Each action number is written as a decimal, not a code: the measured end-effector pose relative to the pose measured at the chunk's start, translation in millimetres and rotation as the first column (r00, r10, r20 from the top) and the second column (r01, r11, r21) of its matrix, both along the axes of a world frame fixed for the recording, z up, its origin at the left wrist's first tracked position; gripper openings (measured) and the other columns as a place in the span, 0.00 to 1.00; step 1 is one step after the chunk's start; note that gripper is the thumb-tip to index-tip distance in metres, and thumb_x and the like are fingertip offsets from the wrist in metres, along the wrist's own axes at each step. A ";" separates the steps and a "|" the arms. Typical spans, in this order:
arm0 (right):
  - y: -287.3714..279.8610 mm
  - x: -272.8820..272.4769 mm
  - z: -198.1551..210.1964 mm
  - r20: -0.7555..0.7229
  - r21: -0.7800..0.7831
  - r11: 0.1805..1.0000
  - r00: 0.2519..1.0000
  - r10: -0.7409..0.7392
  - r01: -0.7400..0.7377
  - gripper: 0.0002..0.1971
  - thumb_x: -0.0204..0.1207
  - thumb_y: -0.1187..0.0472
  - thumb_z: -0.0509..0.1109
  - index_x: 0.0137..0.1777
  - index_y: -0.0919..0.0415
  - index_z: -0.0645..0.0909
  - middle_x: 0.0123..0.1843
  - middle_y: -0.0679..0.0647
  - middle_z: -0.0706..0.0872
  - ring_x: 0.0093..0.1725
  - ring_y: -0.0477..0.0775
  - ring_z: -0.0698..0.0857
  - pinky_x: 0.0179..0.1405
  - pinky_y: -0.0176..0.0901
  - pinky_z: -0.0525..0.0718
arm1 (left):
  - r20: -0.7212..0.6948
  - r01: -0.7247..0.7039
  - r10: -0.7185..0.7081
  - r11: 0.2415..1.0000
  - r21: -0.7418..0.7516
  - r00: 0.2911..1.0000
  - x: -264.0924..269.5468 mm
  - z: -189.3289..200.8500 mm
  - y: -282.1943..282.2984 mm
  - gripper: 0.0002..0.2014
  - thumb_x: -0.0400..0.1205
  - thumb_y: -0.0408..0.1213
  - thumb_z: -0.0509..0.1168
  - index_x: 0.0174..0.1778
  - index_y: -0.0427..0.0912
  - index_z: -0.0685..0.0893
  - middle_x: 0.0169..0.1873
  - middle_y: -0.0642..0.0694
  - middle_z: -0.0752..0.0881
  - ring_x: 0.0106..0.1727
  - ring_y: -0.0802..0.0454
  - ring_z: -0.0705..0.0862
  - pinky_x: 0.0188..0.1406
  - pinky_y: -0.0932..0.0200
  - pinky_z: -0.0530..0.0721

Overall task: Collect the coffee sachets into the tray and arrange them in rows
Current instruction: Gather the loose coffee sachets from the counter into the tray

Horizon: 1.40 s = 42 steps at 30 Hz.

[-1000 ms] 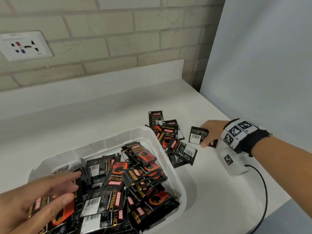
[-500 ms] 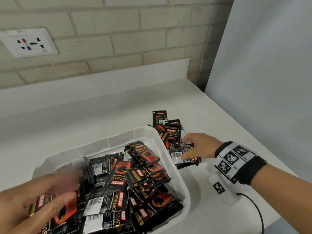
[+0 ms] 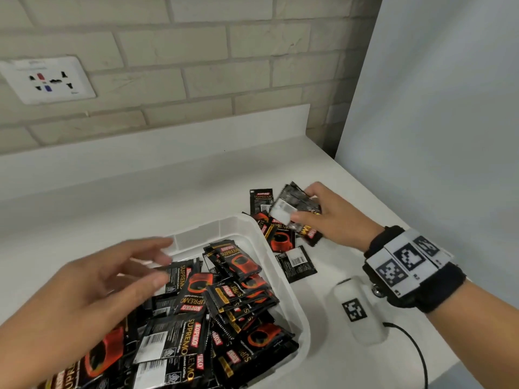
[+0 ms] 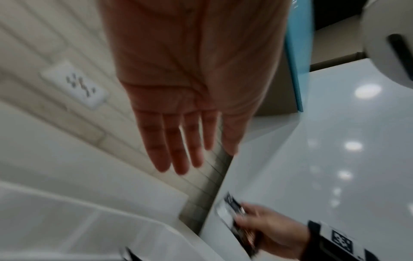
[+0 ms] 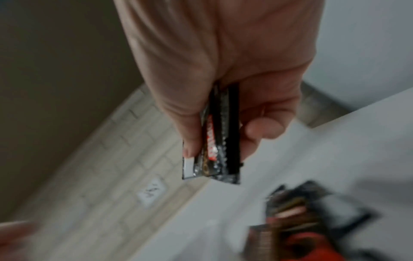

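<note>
A white plastic tray holds a loose heap of several black and red coffee sachets. Right of the tray, my right hand pinches a small stack of sachets lifted off the counter; the right wrist view shows that stack edge-on between thumb and fingers. A few more sachets lie on the counter under that hand, one face down. My left hand hovers over the tray with its fingers straight and spread, holding nothing.
The white counter runs back to a brick wall with a socket plate. A pale panel closes the right side. A white tagged wrist unit with a black cable hangs below my right wrist.
My right hand gathered sachets from the counter pile and has lifted them up and back. My left hand rose from the tray's left and moved forward over the heap.
</note>
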State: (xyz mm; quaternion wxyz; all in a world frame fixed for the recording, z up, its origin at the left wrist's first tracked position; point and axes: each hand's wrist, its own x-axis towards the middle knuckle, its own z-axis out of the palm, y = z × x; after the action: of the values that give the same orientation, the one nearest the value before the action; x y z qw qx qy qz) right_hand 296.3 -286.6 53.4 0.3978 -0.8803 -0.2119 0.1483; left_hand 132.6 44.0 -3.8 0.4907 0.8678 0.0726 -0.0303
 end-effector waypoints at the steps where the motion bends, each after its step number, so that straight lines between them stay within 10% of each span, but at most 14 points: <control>1: 8.0 -8.6 9.9 -0.016 0.064 0.997 0.999 0.051 -0.050 0.11 0.79 0.57 0.65 0.54 0.55 0.65 0.40 0.43 0.79 0.30 0.36 0.81 0.25 0.25 0.75 | 0.095 0.041 -0.035 0.997 -0.064 0.995 6.1 31.6 -31.8 0.22 0.65 0.59 0.72 0.55 0.63 0.85 0.45 0.64 0.88 0.43 0.68 0.87 0.43 0.62 0.85; 6: 46.9 -44.2 37.3 -0.024 0.217 0.936 0.957 0.289 -0.277 0.07 0.84 0.58 0.56 0.58 0.53 0.60 0.46 0.49 0.79 0.46 0.58 0.83 0.50 0.59 0.82 | 0.123 0.129 -0.092 0.929 -0.347 0.988 33.9 80.9 -95.2 0.36 0.44 0.70 0.76 0.49 0.61 0.86 0.47 0.55 0.90 0.44 0.57 0.90 0.37 0.67 0.87; 9: 64.1 -54.6 37.0 -0.040 0.245 0.918 0.943 0.332 -0.312 0.05 0.85 0.59 0.53 0.57 0.53 0.61 0.49 0.66 0.79 0.45 0.68 0.80 0.47 0.70 0.79 | 0.092 0.114 -0.082 0.896 -0.429 0.992 44.8 74.7 -107.6 0.37 0.44 0.70 0.77 0.47 0.55 0.89 0.47 0.49 0.91 0.46 0.53 0.90 0.39 0.64 0.87; 13: 60.5 -45.3 34.2 0.011 0.182 0.931 0.947 0.320 -0.317 0.07 0.84 0.52 0.54 0.57 0.52 0.64 0.49 0.54 0.80 0.51 0.65 0.82 0.52 0.59 0.81 | 0.138 0.041 0.033 0.864 -0.502 0.990 42.0 72.4 -109.4 0.36 0.45 0.68 0.78 0.46 0.52 0.90 0.48 0.44 0.91 0.49 0.48 0.90 0.39 0.61 0.88; 17: 30.3 10.7 13.0 0.135 -0.057 0.998 0.990 0.030 -0.022 0.13 0.81 0.50 0.60 0.61 0.55 0.73 0.53 0.46 0.76 0.54 0.46 0.78 0.54 0.38 0.76 | 0.138 -0.146 0.259 0.827 -0.542 0.956 29.3 67.1 -90.8 0.34 0.38 0.67 0.80 0.35 0.52 0.91 0.39 0.45 0.92 0.40 0.46 0.90 0.41 0.48 0.88; 21: 7.6 59.9 -25.1 0.053 -0.417 0.903 0.994 -0.091 0.105 0.20 0.76 0.48 0.67 0.64 0.57 0.73 0.63 0.55 0.78 0.59 0.52 0.77 0.56 0.42 0.72 | 0.092 -0.314 0.433 0.768 -0.558 0.896 13.8 69.9 -89.5 0.20 0.55 0.52 0.78 0.31 0.40 0.85 0.24 0.44 0.88 0.31 0.35 0.86 0.49 0.34 0.77; 24: 15.8 66.6 -42.7 -0.025 -0.537 0.843 0.998 -0.063 0.040 0.31 0.71 0.40 0.69 0.65 0.62 0.73 0.62 0.57 0.80 0.60 0.56 0.79 0.54 0.44 0.76 | 0.067 -0.349 0.442 0.784 -0.514 0.895 4.7 75.8 -93.9 0.31 0.34 0.65 0.79 0.28 0.50 0.89 0.25 0.47 0.89 0.27 0.44 0.89 0.44 0.42 0.80; 29: 36.4 68.2 -59.6 -0.036 -0.585 0.811 0.999 -0.027 0.001 0.36 0.66 0.38 0.73 0.65 0.62 0.70 0.56 0.56 0.80 0.55 0.55 0.80 0.44 0.42 0.75 | 0.053 -0.365 0.438 0.806 -0.466 0.898 -4.1 78.2 -91.2 0.34 0.29 0.71 0.76 0.30 0.62 0.89 0.28 0.50 0.90 0.31 0.43 0.88 0.56 0.26 0.76; 35: 31.3 78.7 -55.9 -0.122 -0.522 0.852 0.992 -0.029 -0.039 0.28 0.70 0.48 0.74 0.62 0.67 0.78 0.39 0.49 0.76 0.48 0.51 0.76 0.30 0.32 0.69 | 0.069 -0.372 0.437 0.828 -0.420 0.897 -8.5 81.3 -92.6 0.35 0.26 0.74 0.72 0.27 0.63 0.88 0.25 0.53 0.89 0.26 0.49 0.88 0.49 0.37 0.80; 39: 20.0 88.4 -39.3 -0.088 -0.561 0.827 0.996 -0.004 -0.046 0.29 0.71 0.48 0.73 0.64 0.69 0.78 0.53 0.56 0.82 0.55 0.55 0.79 0.45 0.38 0.74 | 0.068 -0.363 0.427 0.832 -0.419 0.901 -9.2 81.1 -95.1 0.34 0.25 0.73 0.73 0.25 0.62 0.88 0.25 0.54 0.89 0.26 0.55 0.89 0.41 0.47 0.81; 42: 21.5 94.2 -36.1 -0.074 -0.568 0.819 0.996 0.043 -0.078 0.26 0.70 0.49 0.74 0.61 0.66 0.79 0.56 0.56 0.80 0.58 0.55 0.79 0.52 0.41 0.75 | 0.050 -0.375 0.425 0.843 -0.386 0.904 -9.6 76.6 -90.1 0.35 0.30 0.75 0.73 0.29 0.59 0.89 0.29 0.49 0.91 0.35 0.40 0.89 0.49 0.29 0.81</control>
State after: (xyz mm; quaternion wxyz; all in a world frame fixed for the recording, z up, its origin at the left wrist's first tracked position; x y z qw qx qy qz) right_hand 390.5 -265.2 17.3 0.1176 -0.9471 -0.1740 0.2428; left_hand 122.9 -46.1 72.8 0.6431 0.7263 0.2121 0.1180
